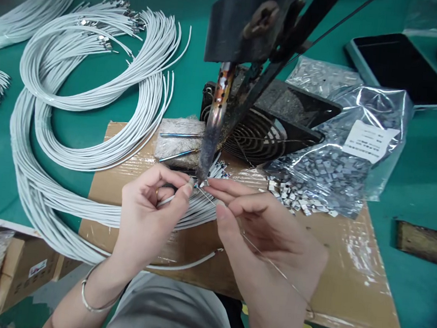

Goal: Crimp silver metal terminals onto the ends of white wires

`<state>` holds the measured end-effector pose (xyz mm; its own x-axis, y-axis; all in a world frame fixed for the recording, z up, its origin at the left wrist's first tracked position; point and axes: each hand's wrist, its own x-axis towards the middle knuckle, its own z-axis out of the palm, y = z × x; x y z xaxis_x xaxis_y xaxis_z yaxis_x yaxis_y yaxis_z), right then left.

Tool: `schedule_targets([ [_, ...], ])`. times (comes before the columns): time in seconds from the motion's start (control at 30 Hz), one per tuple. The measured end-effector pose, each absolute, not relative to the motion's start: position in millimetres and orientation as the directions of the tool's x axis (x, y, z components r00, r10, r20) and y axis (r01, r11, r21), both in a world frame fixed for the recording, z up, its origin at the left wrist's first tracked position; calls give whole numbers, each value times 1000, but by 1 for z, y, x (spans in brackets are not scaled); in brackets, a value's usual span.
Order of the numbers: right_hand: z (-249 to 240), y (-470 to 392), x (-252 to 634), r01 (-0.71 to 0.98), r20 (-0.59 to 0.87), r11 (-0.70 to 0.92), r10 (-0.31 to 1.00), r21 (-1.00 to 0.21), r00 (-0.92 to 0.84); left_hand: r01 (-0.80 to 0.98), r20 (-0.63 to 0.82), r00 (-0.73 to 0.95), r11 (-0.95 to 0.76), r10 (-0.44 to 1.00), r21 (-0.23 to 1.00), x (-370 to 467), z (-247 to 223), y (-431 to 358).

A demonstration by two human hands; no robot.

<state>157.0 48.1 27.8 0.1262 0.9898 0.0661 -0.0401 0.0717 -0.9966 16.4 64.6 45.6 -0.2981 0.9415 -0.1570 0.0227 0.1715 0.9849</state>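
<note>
My left hand (149, 214) pinches the end of a white cable (166, 201) between thumb and fingertips. In my right hand (273, 240) a thin solder wire (274, 266) runs from between thumb and finger back across the palm. A tiny metal connector (204, 183) shows at the right fingertips, beside the cable end. Right above both sets of fingertips is the tip of a mounted soldering iron (216, 112), pointing down. Exactly where wire, connector and tip touch is too small to tell. More white cables (194, 215) lie beneath my hands.
Coiled white cable bundles (94, 102) spread over the left. Loose connectors (295, 197) lie by a plastic bag (341, 159) on the right, near a black fan (259, 137). Cardboard (346, 277) covers the green table. A phone (403, 68) sits at the back right.
</note>
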Motion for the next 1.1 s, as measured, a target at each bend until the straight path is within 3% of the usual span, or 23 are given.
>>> schedule_targets([
  [1.1,32,48,155,-89,98,113,983,-990,152,46,-124,-313,145,942,988,18,48,65],
])
